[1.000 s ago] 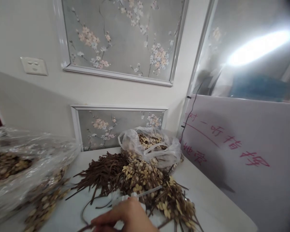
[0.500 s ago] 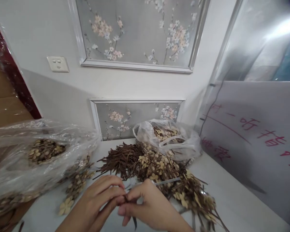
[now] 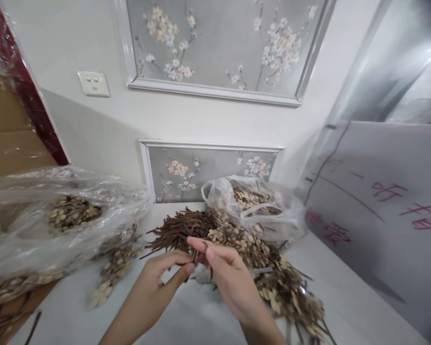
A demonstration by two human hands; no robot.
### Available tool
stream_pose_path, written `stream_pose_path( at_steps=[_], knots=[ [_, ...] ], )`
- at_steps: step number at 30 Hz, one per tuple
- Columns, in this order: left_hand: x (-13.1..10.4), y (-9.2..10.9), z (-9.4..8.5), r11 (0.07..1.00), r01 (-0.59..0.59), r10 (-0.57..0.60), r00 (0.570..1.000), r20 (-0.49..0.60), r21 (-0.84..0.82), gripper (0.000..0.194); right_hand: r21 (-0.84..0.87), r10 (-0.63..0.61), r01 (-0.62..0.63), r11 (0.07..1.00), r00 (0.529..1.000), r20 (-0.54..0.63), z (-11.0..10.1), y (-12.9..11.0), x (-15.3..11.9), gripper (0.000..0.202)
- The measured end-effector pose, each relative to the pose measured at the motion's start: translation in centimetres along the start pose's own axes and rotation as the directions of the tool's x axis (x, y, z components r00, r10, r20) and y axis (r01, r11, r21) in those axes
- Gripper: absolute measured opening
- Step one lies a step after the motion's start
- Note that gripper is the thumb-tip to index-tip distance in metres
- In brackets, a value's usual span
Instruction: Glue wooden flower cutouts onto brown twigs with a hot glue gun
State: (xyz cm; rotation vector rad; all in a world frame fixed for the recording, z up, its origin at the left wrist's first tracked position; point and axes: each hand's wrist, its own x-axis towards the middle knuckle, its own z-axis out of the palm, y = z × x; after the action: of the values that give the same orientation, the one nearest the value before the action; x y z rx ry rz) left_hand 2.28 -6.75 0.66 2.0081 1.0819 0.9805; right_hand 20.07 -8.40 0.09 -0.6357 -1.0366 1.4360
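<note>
My left hand (image 3: 167,275) and my right hand (image 3: 224,268) meet over the white table (image 3: 172,318), in front of a pile of thin brown stems (image 3: 183,229). Thumb and fingers of the left are pinched on a small dark brown strip. The right pinches a thin brown strip as well, its end curling up between thumb and fingers. Whether both hold one piece is unclear. Just beyond the right hand lie cream and brown flower pieces (image 3: 242,242), with more stemmed flowers (image 3: 290,292) to the right.
At the left, a large clear plastic bag (image 3: 25,239) holds flower pieces; a small flower cluster (image 3: 111,270) lies beside it. A second plastic bag (image 3: 290,218) stands at the back by the wall. On the right is a white board (image 3: 388,230) with red writing.
Both hands have risen slightly away from me, toward the stem pile. The right fingers now point up and the left hand has turned, thumb showing. The view has shifted slightly.
</note>
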Motion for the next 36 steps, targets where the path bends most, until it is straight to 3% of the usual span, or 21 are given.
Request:
stream_pose_path(
  at_steps=[3, 6, 10, 20, 26, 31, 36],
  knots=[
    [0.7, -0.3, 0.8, 0.993, 0.092, -0.092, 0.996, 0.002, -0.079, 0.027, 0.137, 0.046, -0.041, 0.990, 0.998, -0.037, 0.3, 1.0, 0.5, 0.024],
    [1.3, -0.8, 1.1, 0.967, 0.165, -0.153, 0.985, 0.074, -0.193, 0.029, 0.199, 0.052, -0.038, 0.979, 0.996, -0.065, 0.6, 1.5, 0.9, 0.026],
    [1.7, -1.5, 1.3, 0.925, 0.205, -0.164, 0.975, 0.150, -0.319, 0.029, 0.233, 0.089, -0.062, 0.971, 0.990, -0.111, 0.7, 2.0, 1.1, 0.027],
    [2.1, -1.9, 2.2, 0.918, 0.216, -0.166, 0.971, 0.174, -0.331, 0.025, 0.319, 0.178, -0.113, 0.941, 0.967, -0.183, 0.5, 2.1, 1.8, 0.037],
    [2.3, -2.5, 2.8, 0.817, 0.288, -0.209, 0.955, 0.208, -0.499, 0.027, 0.334, 0.185, -0.109, 0.936, 0.961, -0.206, 0.3, 2.4, 2.2, 0.035],
    [2.6, -2.5, 2.5, 0.876, 0.262, -0.198, 0.961, 0.193, -0.404, 0.024, 0.226, 0.144, -0.093, 0.970, 0.964, -0.221, 0.1, 2.6, 2.7, 0.038],
    [2.7, -2.6, 0.8, 0.886, 0.288, -0.233, 0.954, 0.188, -0.363, 0.023, -0.160, 0.078, -0.087, 0.983, 0.995, -0.061, -1.9, 1.0, 2.9, 0.031]
  ],
)
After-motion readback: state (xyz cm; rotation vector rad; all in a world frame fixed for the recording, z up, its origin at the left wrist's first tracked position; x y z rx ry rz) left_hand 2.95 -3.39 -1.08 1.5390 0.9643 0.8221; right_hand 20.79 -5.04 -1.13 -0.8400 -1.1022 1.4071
